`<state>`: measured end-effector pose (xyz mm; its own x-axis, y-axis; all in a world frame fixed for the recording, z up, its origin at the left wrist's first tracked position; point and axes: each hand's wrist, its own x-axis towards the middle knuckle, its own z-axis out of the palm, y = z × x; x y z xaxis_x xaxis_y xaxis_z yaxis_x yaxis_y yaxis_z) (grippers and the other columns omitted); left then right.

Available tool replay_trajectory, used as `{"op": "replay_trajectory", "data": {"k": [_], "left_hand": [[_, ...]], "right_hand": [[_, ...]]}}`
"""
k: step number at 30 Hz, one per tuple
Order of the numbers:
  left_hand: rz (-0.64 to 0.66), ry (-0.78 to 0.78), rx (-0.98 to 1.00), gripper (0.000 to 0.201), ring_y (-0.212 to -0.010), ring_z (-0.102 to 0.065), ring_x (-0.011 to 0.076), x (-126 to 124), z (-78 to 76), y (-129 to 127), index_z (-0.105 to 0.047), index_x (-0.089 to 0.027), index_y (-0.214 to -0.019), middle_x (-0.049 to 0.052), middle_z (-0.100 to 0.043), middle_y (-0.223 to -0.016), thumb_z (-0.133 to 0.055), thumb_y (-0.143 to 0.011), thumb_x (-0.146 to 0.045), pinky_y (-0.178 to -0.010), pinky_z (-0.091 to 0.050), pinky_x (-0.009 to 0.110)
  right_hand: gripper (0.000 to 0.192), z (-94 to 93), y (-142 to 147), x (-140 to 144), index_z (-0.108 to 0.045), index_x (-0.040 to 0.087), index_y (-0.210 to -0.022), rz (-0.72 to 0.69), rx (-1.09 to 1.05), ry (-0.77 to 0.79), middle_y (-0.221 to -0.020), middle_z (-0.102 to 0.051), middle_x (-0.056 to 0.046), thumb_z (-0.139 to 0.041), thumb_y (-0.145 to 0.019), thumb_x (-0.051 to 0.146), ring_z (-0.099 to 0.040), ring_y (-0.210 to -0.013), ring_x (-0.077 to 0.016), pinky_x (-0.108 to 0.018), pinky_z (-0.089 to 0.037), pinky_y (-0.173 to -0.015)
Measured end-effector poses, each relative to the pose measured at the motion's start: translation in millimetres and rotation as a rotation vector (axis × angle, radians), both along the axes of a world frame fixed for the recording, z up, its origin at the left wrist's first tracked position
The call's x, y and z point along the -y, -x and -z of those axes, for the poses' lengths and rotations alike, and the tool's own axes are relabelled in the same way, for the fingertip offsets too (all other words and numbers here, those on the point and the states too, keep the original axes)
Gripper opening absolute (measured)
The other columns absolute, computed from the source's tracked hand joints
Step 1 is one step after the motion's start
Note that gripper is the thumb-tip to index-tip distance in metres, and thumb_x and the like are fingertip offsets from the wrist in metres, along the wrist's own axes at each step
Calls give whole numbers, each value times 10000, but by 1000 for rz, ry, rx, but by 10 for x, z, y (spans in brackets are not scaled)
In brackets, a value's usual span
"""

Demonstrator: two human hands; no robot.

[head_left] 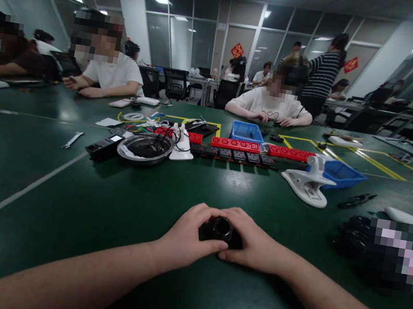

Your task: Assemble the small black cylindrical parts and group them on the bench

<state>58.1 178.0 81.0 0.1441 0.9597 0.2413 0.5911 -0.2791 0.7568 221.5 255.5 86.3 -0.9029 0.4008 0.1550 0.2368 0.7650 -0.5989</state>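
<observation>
A small black hollow cylinder (222, 228) with a round opening facing up stands on the green table, straight in front of me. My left hand (192, 236) curves round it from the left, its thumb across the near side. From the right, my right hand (253, 240) closes round it in the same way, and the fingers of both hands meet behind it. The cylinder's lower part is hidden by my thumbs and in shadow, so I cannot tell its exact kind.
Beyond my hands lie a metal bowl (142, 157), a black boxy device (102, 146), a wrench (73, 140), red socket strips (235, 144), a white clip base (306, 184) and a blue tray (343, 176). A person (273, 100) sits opposite; another person's dark sleeve (358, 243) is close on my right.
</observation>
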Motion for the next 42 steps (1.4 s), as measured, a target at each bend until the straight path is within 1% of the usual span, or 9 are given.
{"op": "replay_trajectory", "data": {"k": [3, 5, 9, 18, 26, 31, 37, 39, 42], "left_hand": [[94, -7, -5, 397, -818, -477, 159, 16, -23, 14, -510, -242, -1023, 4, -519, -871, -633, -651, -308, -720, -393, 275], [128, -17, -22, 421, -839, -472, 164, 29, -37, 10, -503, -246, -1043, 6, -529, -889, -636, -649, -311, -742, -385, 285], [129, -40, -40, 434, -891, -448, 177, 49, -53, 0, -506, -239, -1047, 22, -509, -934, -646, -640, -293, -779, -371, 302], [111, -7, -23, 475, -831, -452, 161, 48, -30, 5, -478, -241, -1081, 11, -481, -882, -649, -640, -282, -731, -382, 285], [92, 3, -50, 435, -810, -457, 158, 56, -43, -6, -508, -227, -1039, 8, -481, -851, -652, -635, -303, -700, -377, 273], [25, -15, -112, 401, -792, -461, 169, 59, -59, -32, -544, -214, -951, 5, -500, -814, -662, -602, -376, -681, -375, 284], [-131, -22, -155, 375, -807, -458, 181, 67, -51, -47, -530, -192, -904, 11, -497, -839, -677, -585, -321, -690, -377, 306], [-101, -35, -129, 368, -806, -455, 176, 56, -35, -37, -528, -197, -925, 11, -492, -840, -663, -606, -321, -692, -378, 301], [7, -23, -67, 378, -774, -452, 153, 27, -24, -6, -515, -223, -998, 4, -477, -833, -634, -647, -300, -671, -383, 273]], "right_hand": [[493, -75, -75, -101, -473, 212, -1096, -130, 47, 144, -1039, -497, -38, -637, -635, 273, -416, -992, -195, -334, -322, -854], [448, -107, -96, -140, -512, 200, -1060, -159, 97, 193, -976, -518, -30, -642, -636, 268, -443, -947, -186, -319, -340, -825], [357, -114, -101, -152, -568, 173, -969, -125, 178, 204, -856, -538, -16, -649, -636, 274, -478, -832, -169, -287, -365, -737], [363, -87, -85, -156, -553, 174, -983, -146, 152, 265, -874, -532, -5, -642, -645, 270, -482, -808, -148, -256, -361, -711], [327, -18, -80, -143, -538, 156, -838, -39, 163, 261, -755, -497, 30, -687, -567, 261, -469, -709, -121, -204, -347, -585], [340, -29, -24, -11, -479, 159, -734, 102, 190, 123, -695, -479, 33, -691, -531, 331, -449, -628, -112, -196, -314, -510], [373, 52, 100, 216, -473, 158, -708, 390, 209, -231, -708, -521, -34, -600, -580, 485, -463, -643, -163, -270, -332, -565], [431, 50, 96, 221, -496, 154, -759, 373, 176, -263, -758, -531, -51, -601, -564, 524, -474, -703, -191, -307, -346, -625], [572, -7, 35, 132, -494, 166, -960, 170, 93, -101, -909, -532, -52, -656, -524, 499, -474, -832, -205, -326, -357, -725]]}}
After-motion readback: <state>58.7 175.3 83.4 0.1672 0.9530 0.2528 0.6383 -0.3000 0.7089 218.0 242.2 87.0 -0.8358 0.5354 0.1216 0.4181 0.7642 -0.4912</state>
